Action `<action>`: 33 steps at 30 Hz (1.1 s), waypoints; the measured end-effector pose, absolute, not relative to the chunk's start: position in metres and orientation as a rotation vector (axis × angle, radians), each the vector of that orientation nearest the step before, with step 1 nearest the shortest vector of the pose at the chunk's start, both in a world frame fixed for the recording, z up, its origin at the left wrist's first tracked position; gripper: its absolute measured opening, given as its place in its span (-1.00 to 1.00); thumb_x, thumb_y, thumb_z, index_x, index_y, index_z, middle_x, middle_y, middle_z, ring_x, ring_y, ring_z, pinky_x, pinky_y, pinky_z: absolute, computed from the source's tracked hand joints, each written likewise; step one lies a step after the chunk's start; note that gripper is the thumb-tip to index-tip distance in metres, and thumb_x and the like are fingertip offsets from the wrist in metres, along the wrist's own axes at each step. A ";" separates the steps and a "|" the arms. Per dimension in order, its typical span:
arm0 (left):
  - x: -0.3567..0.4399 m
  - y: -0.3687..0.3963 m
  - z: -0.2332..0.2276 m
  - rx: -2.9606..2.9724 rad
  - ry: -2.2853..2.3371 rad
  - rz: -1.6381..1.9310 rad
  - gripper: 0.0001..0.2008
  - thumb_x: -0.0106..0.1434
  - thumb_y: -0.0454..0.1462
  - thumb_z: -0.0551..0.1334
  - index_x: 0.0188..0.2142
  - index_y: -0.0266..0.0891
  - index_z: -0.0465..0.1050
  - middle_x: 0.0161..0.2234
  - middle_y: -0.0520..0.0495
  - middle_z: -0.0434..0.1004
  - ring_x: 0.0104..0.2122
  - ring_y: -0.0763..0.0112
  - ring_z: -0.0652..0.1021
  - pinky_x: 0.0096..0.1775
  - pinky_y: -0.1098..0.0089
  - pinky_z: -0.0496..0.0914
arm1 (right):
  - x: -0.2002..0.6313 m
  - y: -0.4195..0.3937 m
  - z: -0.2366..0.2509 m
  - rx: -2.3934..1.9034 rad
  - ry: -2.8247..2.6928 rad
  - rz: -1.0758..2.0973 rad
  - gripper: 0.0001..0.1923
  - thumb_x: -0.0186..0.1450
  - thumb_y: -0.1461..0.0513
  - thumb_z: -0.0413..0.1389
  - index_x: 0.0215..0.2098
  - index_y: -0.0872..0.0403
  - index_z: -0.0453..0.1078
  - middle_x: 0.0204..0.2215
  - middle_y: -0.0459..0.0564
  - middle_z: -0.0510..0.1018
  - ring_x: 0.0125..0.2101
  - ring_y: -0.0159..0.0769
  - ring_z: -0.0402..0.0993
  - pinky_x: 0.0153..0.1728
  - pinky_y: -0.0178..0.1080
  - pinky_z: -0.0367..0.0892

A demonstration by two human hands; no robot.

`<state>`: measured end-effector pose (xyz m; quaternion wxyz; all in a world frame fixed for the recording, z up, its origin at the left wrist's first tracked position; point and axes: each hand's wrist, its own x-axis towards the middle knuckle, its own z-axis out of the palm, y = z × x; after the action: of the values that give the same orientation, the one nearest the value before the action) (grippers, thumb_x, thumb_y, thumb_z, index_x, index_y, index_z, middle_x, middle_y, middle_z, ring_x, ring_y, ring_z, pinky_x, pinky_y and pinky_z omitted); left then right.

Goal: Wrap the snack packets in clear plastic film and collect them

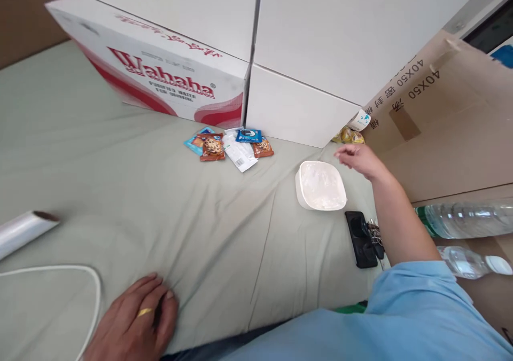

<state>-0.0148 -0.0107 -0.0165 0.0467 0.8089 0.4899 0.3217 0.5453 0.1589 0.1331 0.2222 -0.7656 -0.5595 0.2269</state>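
Note:
My right hand hovers just beyond the right back corner of a white square tub, its fingers loosely bent and apart, with nothing visible in them. Clear, wrinkled film seems to cover the tub's top. On the pale green cloth rests my left hand, palm down, a yellow ring on one finger. Its thumb stands a little away from the other fingers and no object shows in it. A shiny roll of film lies at the far left, and a white cable runs beside the left hand.
Several snack packets lie before the white cabinet and a Wahaba-printed carton. Right of the tub are a black phone-like stand and keys. Beyond my right arm are a brown carton, a large bottle and a smaller bottle.

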 end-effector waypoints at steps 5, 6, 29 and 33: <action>-0.007 -0.011 -0.004 2.654 1.543 0.963 -0.90 0.29 -0.37 0.26 -0.20 -0.22 0.42 -0.17 -0.26 0.58 -0.10 -0.01 0.61 -0.01 0.01 0.53 | 0.502 0.114 0.120 -2.665 -2.043 0.696 -0.74 0.06 0.21 0.39 -0.25 0.01 0.58 -0.27 -0.04 0.65 -0.33 -0.26 0.51 -0.35 -0.31 0.28; -0.006 -0.012 -0.004 2.659 1.543 0.976 -0.90 0.29 -0.38 0.26 -0.20 -0.22 0.41 -0.17 -0.25 0.57 -0.10 0.00 0.61 -0.01 0.02 0.53 | 0.496 0.106 0.118 -2.740 -2.064 0.652 -0.75 0.06 0.23 0.38 -0.26 0.00 0.58 -0.26 -0.04 0.66 -0.31 -0.25 0.52 -0.36 -0.31 0.26; -0.009 -0.028 -0.009 2.204 1.515 1.389 -0.92 0.31 -0.37 0.22 -0.23 -0.20 0.47 -0.20 -0.19 0.57 -0.13 0.18 0.59 -0.03 0.14 0.51 | 0.341 -0.048 0.081 -1.241 -0.583 1.205 -0.71 0.03 0.16 0.34 -0.36 -0.03 0.35 -0.52 -0.15 0.51 -0.68 -0.54 -0.05 -0.68 -0.47 -0.06; 0.008 -0.043 0.010 2.065 1.296 1.321 -0.90 0.38 -0.30 0.21 -0.13 -0.18 0.47 -0.12 -0.18 0.55 -0.07 0.25 0.58 0.01 0.20 0.50 | 0.262 -0.071 0.030 -1.044 -0.351 1.582 -0.75 0.08 0.23 0.37 -0.36 0.03 0.39 -0.50 -0.11 0.54 -0.69 -0.58 -0.04 -0.74 -0.51 -0.10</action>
<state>0.0075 -0.0428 0.0097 0.1835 0.7320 0.4595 0.4683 0.2622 -0.0709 0.0304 0.5704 -0.4447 -0.1497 0.6742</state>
